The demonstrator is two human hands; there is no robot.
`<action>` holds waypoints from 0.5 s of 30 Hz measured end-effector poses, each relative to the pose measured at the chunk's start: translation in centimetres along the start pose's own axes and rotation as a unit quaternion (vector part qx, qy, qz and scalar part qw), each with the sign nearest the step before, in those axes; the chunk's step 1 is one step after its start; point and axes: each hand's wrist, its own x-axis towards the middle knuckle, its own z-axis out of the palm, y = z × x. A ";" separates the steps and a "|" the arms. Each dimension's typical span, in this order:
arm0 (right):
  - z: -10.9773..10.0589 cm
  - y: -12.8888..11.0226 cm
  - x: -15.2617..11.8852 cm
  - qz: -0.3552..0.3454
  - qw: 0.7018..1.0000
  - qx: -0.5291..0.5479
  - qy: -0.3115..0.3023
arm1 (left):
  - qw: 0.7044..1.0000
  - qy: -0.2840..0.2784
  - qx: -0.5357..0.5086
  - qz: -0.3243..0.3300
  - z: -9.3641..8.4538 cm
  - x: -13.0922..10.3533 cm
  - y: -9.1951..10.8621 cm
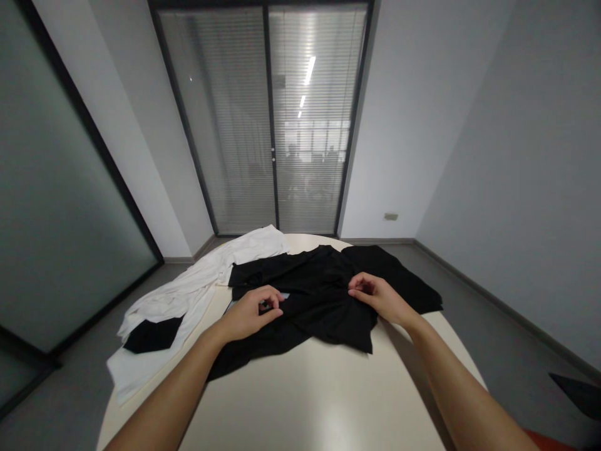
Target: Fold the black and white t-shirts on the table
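A rumpled black garment (323, 307) lies spread across the middle of the table; its exact kind is hard to make out. Over its left part is my left hand (253, 311), fingers curled and the thumb apart from them, with nothing visible between. A small light grey-blue patch (285, 295) shows beside those fingertips. At the garment's right side, my right hand (379, 297) has thumb and fingertips closed together on the black fabric.
White clothing (201, 282) lies along the table's left edge, with a black patch (154, 335) on it. More folded black cloth (399, 275) lies at the right. The pale round-edged table (300, 401) stands before a glass door (310, 125) with blinds.
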 end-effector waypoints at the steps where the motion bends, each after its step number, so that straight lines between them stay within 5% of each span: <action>1: 0.0 0.0 0.0 -0.003 1.000 -0.001 0.002 | 1.000 0.004 0.003 -0.007 0.0 0.0 -0.1; 8: -0.1 0.7 0.2 -0.017 1.000 0.000 0.015 | 0.996 0.053 0.040 -0.057 0.2 0.2 -1.1; 15: -0.2 0.7 0.5 -0.032 0.997 0.050 0.042 | 0.989 0.043 0.101 -0.099 0.3 0.2 -1.0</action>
